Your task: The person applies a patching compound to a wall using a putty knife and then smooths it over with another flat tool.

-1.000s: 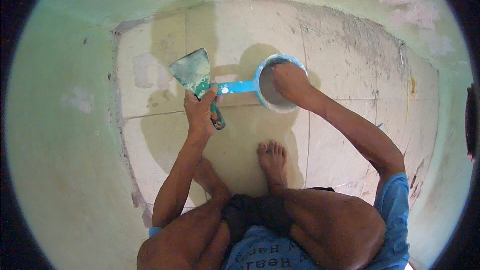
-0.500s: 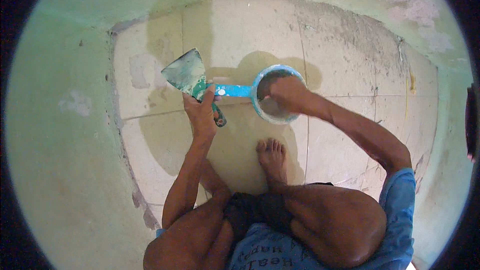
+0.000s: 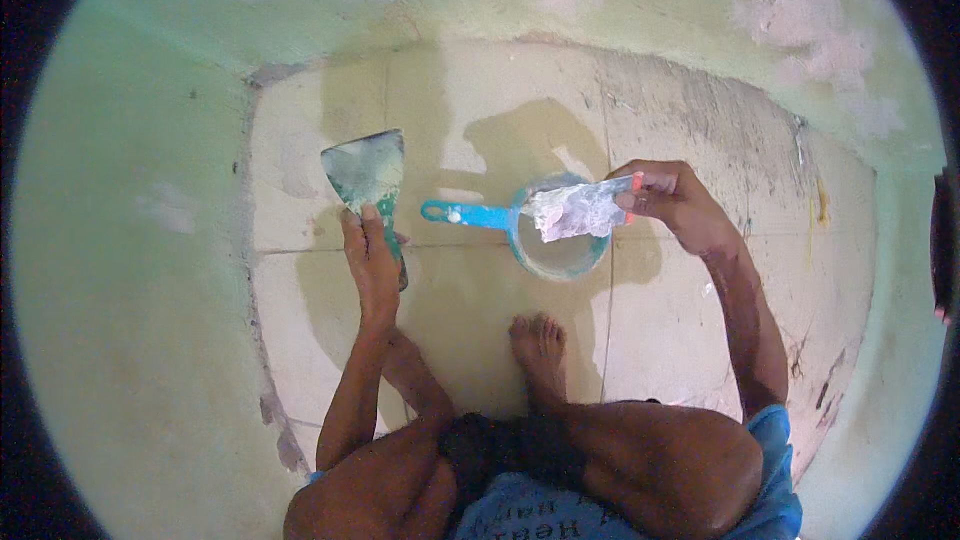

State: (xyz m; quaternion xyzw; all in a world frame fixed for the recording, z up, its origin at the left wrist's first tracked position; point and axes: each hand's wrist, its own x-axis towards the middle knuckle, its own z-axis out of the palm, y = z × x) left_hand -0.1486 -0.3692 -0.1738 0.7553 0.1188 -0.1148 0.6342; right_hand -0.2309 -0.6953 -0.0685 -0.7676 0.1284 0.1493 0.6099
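Observation:
My left hand [image 3: 372, 265] is closed on a green-handled scraper [image 3: 362, 165] with a wide, triangular metal blade smeared with pale filler. My right hand [image 3: 680, 205] grips a flat spreader [image 3: 580, 205] with an orange edge, loaded with white paste, held over a blue dipper [image 3: 556, 265]. The dipper has greyish residue inside, partly hidden by the spreader. Its long handle [image 3: 468, 216], spotted with white, points left toward the scraper, apart from my left hand.
The pale tiled floor [image 3: 670, 330] has dirt and stains along its edges. Green walls [image 3: 150, 290] with white patches surround it closely. My bare feet [image 3: 537, 355] are below the dipper, between my bent legs. A dark object [image 3: 940, 245] shows at the far right.
My right hand has risen out of the dipper, moving right, and now shows a paste-covered spreader. My left hand has left the dipper's handle, moving left and down with the scraper.

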